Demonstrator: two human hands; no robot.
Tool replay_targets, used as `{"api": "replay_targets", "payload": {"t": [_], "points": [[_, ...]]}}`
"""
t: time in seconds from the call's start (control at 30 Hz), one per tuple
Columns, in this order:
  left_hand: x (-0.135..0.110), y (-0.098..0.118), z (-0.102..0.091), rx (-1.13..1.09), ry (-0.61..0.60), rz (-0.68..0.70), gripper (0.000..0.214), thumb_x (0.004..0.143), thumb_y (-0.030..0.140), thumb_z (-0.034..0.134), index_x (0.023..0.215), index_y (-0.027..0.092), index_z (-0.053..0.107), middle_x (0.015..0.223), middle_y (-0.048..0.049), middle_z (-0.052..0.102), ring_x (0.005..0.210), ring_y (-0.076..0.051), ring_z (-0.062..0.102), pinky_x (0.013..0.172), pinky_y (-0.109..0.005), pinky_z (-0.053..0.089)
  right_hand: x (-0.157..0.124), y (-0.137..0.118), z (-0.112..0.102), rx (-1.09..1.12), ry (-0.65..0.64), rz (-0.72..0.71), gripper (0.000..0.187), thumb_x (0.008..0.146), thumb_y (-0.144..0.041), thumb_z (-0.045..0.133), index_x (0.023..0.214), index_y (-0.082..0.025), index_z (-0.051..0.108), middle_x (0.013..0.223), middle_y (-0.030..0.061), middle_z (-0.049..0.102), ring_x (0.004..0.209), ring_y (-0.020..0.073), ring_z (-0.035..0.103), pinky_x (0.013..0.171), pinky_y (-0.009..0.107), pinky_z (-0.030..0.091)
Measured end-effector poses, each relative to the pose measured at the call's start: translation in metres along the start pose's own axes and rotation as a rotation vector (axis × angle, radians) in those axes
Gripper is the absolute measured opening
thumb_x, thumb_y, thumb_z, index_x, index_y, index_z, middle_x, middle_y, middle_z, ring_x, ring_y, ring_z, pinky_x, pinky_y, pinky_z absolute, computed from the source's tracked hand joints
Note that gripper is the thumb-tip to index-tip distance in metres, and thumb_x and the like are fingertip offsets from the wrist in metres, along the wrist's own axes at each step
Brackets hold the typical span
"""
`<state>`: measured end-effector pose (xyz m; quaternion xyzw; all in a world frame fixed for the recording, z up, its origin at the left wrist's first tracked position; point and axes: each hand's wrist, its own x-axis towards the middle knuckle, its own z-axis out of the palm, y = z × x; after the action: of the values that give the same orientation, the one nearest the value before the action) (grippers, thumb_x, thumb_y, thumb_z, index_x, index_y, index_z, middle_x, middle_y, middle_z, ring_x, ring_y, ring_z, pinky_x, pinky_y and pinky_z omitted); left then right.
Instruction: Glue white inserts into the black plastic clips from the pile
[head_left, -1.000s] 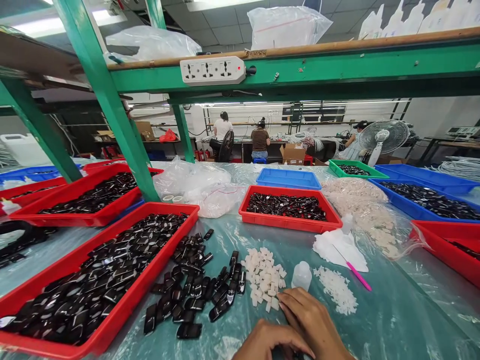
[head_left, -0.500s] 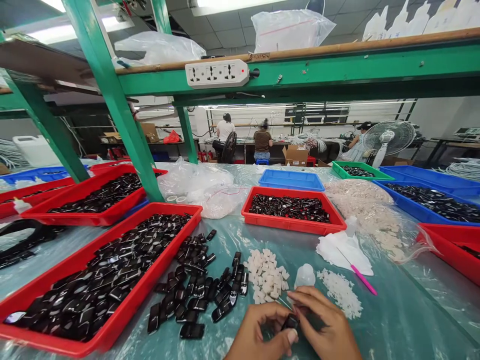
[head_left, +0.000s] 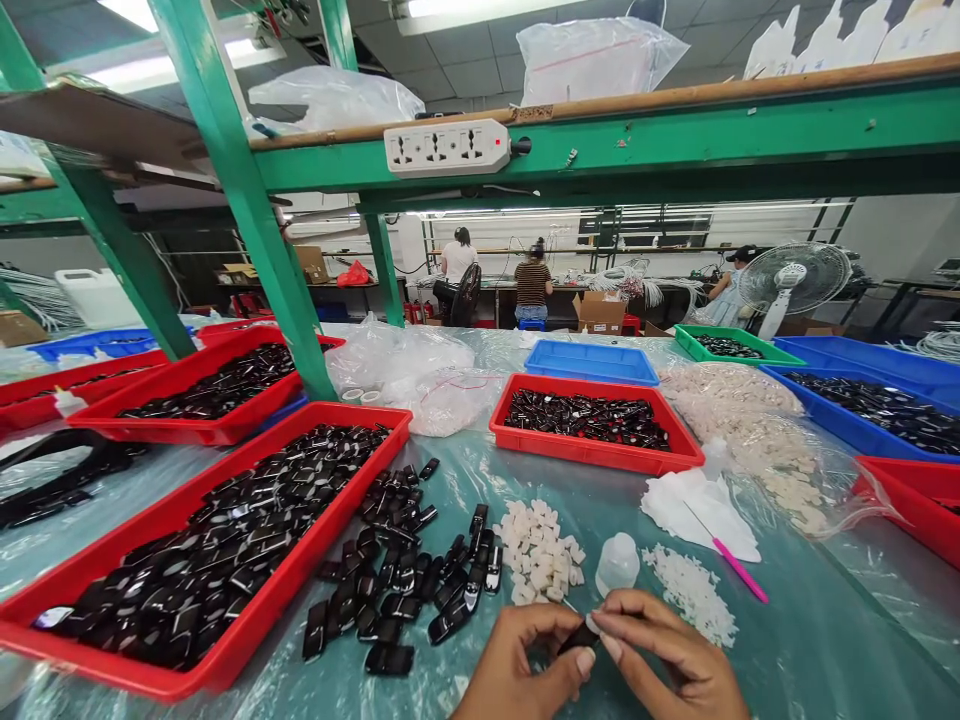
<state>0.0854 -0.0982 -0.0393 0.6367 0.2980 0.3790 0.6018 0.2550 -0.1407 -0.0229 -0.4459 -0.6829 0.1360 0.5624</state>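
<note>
At the bottom edge, my left hand [head_left: 517, 665] and my right hand [head_left: 667, 660] meet over the plastic-covered table. Both pinch one small black glossy part [head_left: 579, 636] between thumbs and fingertips. Just beyond them lies a heap of small white blocks [head_left: 541, 552], a small white squeeze bottle [head_left: 618, 563] and a spread of tiny white pieces [head_left: 694, 592]. To the left, loose black parts [head_left: 397, 570] lie piled beside a big red tray [head_left: 225, 660] full of the same parts.
A red tray [head_left: 600, 455] of black parts sits ahead, a blue tray [head_left: 592, 360] behind it. A pink-handled tool [head_left: 739, 570] lies on white tissue at right. Bags of white pieces, more trays, green frame posts [head_left: 247, 220] and a fan [head_left: 791, 280] surround. People work at a far bench.
My hands rose from the table edge and came together on a black part. The right hand left the white blocks. The view shifted slightly left.
</note>
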Motion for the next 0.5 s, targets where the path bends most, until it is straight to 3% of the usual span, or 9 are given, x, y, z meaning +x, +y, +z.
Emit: {"api": "replay_targets", "payload": {"t": [0.1, 0.27, 0.5], "points": [[0.000, 0.002, -0.003, 0.102, -0.022, 0.020, 0.029, 0.078, 0.041, 0.063, 0.083, 0.013, 0.069, 0.066, -0.0022, 0.060, 0.057, -0.012, 0.051, 0.056, -0.022, 0.043, -0.001, 0.001, 0.001, 0.007, -0.012, 0.018, 0.024, 0.076, -0.016, 0.065, 0.094, -0.029, 0.075, 0.083, 0.0049, 0.073, 0.076, 0.0188, 0.071, 0.065, 0.021, 0.057], [0.001, 0.013, -0.004, 0.223, 0.012, 0.136, 0.031, 0.079, 0.042, 0.060, 0.076, 0.014, 0.072, 0.059, -0.0024, 0.061, 0.058, -0.014, 0.052, 0.059, -0.023, 0.043, -0.004, 0.002, 0.004, 0.093, -0.019, 0.184, 0.022, 0.077, -0.021, 0.065, 0.091, -0.034, 0.075, 0.085, 0.0040, 0.074, 0.077, 0.0184, 0.071, 0.062, 0.017, 0.056], [0.002, 0.019, 0.001, 0.100, -0.010, 0.053, 0.035, 0.078, 0.045, 0.061, 0.078, 0.011, 0.071, 0.057, -0.0012, 0.054, 0.050, -0.011, 0.046, 0.050, -0.021, 0.041, -0.010, -0.005, 0.019, 0.186, 0.208, 0.325, 0.016, 0.072, -0.045, 0.068, 0.083, -0.037, 0.077, 0.082, 0.0020, 0.073, 0.074, 0.0162, 0.069, 0.066, 0.018, 0.053]]}}
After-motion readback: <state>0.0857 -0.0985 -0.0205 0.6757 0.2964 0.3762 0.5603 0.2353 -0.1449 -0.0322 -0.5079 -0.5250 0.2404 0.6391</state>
